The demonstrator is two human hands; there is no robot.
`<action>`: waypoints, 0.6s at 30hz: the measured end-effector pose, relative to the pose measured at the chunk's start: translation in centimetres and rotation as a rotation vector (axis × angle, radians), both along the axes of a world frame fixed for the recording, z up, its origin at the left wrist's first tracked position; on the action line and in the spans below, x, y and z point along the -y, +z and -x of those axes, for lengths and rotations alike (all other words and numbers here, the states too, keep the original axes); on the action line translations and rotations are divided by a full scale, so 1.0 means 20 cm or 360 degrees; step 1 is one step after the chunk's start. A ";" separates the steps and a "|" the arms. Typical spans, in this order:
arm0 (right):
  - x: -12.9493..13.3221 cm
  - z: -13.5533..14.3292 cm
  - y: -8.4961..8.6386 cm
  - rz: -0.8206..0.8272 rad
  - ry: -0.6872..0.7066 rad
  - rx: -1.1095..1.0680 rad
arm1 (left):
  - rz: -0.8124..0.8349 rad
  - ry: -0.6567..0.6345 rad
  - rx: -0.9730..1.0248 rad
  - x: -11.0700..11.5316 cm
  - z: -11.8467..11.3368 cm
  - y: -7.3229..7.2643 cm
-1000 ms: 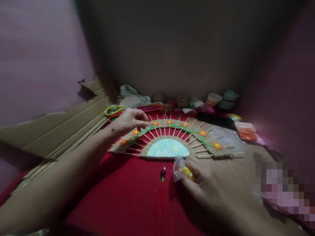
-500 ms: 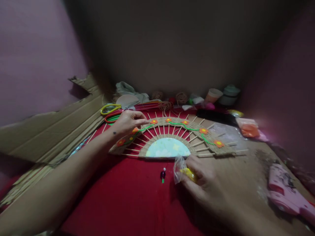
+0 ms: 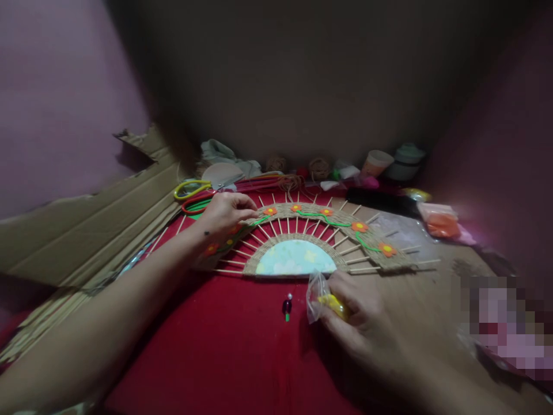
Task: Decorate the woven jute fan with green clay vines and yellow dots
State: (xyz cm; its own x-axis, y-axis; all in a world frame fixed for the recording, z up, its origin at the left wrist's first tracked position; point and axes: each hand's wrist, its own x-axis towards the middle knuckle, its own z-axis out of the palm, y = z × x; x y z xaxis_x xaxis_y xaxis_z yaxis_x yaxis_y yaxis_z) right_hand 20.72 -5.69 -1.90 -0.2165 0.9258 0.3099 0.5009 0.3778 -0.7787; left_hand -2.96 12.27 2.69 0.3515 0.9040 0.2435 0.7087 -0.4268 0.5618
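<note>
A half-round fan of thin sticks and woven twine [image 3: 283, 211] lies flat, with orange flowers and green cord along its outer band. Its centre is a pale blue patterned half-circle [image 3: 298, 257]. Over the upper left of the band is my left hand [image 3: 228, 213], thumb and fingers pinched together; whatever they hold is too small to make out. My right hand [image 3: 356, 314] is closed around a small clear plastic bag with yellow contents [image 3: 332, 305], just below the fan's straight edge. Left of that bag lies a small dark bead-like piece [image 3: 287, 308] with white and green ends.
Yellow- and red-handled scissors [image 3: 194, 193] lie behind my left hand. Folded cardboard [image 3: 86, 242] leans at the left. Twine balls [image 3: 318, 168], a cup [image 3: 378, 163] and a jar [image 3: 406, 162] stand at the back. A packet with orange contents [image 3: 440, 222] is at the right.
Both hands keep nearly the same position and grip. The whole view has shifted very slightly, and a pixelated patch now covers the pink tool at the right.
</note>
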 end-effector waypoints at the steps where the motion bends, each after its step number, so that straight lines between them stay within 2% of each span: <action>1: 0.00 0.00 0.00 0.0017 0.0006 0.0008 | -0.0048 0.0001 -0.0079 -0.01 0.00 -0.01; 11: 0.00 0.00 0.00 0.0002 0.0007 -0.0028 | -0.0114 -0.0082 -0.0449 -0.08 0.02 -0.09; 18: 0.00 -0.01 0.00 -0.0012 0.0030 -0.0040 | -0.0189 -0.0107 -0.0704 -0.07 0.04 -0.08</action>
